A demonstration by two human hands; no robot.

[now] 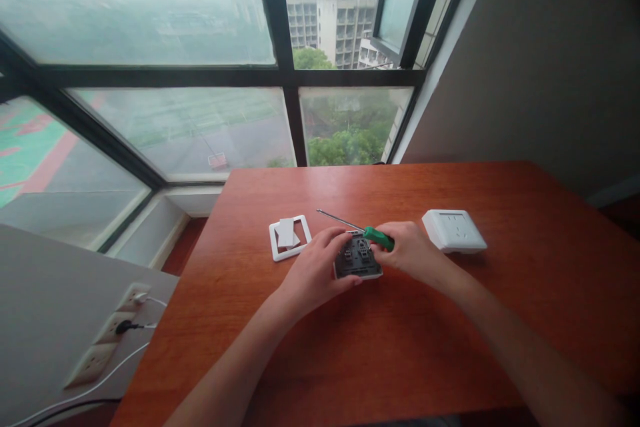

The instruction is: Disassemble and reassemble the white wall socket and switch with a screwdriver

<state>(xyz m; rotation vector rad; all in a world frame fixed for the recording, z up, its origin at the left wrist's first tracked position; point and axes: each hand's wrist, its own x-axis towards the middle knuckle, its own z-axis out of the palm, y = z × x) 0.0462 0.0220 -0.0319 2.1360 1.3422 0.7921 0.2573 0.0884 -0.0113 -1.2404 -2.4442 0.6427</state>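
A wall switch [358, 256] with its dark inner mechanism exposed rests low over the table, its pale rim showing at the bottom. Fingers and thumb of my left hand [320, 260] grip it from the left side. My right hand [407, 250] is closed round the green handle of a screwdriver [379, 237], whose metal shaft points up and left, away from the switch. The right fingertips are at the switch's right edge; whether they also hold it I cannot tell. Just left of my left hand lies a white switch frame [275, 245] with white rocker plates [285, 233] inside it.
A white socket box [455, 231] stands on the reddish wooden table [425, 347], right of my right hand. Windows [180, 127] line the far side. At lower left, wall sockets [95, 361] have plugs and cables beside the table edge.
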